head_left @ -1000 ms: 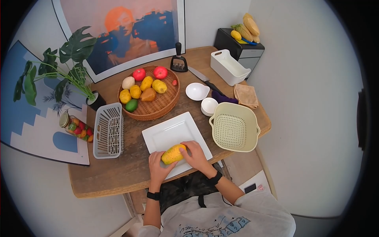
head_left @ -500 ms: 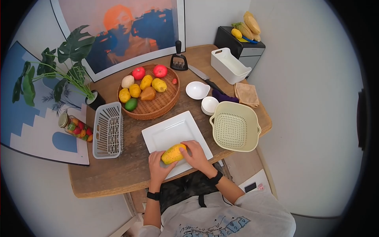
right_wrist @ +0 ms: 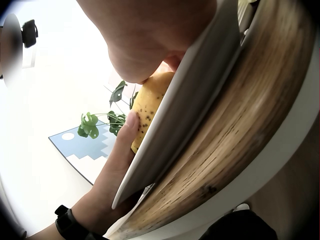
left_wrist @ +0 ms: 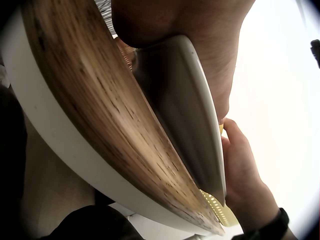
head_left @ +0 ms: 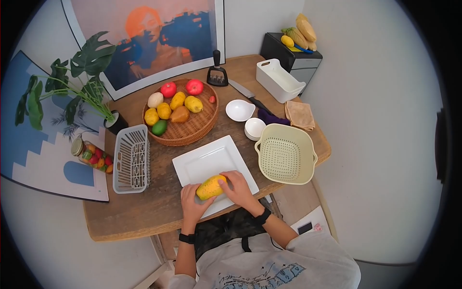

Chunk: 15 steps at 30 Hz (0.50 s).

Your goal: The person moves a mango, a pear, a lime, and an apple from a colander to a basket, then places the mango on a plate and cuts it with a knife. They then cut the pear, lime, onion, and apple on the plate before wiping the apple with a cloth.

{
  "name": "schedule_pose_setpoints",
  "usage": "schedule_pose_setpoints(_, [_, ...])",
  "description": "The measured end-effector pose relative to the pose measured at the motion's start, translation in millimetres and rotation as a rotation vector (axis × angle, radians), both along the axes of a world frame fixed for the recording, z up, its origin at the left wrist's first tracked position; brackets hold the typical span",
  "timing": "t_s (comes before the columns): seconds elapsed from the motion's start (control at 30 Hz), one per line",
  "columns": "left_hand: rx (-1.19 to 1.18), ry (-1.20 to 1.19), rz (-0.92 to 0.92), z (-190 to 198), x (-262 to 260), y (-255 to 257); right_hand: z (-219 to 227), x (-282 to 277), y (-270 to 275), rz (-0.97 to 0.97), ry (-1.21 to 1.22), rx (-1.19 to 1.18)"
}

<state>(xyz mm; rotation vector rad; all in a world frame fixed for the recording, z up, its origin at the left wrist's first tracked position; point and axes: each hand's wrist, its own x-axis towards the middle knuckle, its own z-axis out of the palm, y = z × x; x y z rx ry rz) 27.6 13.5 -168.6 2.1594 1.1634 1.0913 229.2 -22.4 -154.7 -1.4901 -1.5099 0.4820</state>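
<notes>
A yellow, dark-speckled fruit lies between both hands over the near part of a square white plate. The left hand grips its left end, thumb along the near side. Around the right end curl the fingers of the right hand, its thumb on the near side. In the right wrist view the speckled fruit shows above the plate's rim, with the left thumb against it. Only a sliver of yellow shows in the left wrist view, beside the right hand; the plate hides the rest.
A wicker tray of fruit stands behind the plate, a grey basket and jar to the left. Right are a pale green colander, white bowls, a knife, a cloth and a white bin.
</notes>
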Motion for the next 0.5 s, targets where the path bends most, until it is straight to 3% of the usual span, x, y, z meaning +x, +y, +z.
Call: schedule_pose_setpoints(0.5, [0.035, -0.005, 0.01, -0.4, 1.0, -0.2, -3.3, -1.4, 0.8, -0.017, 0.017, 0.034])
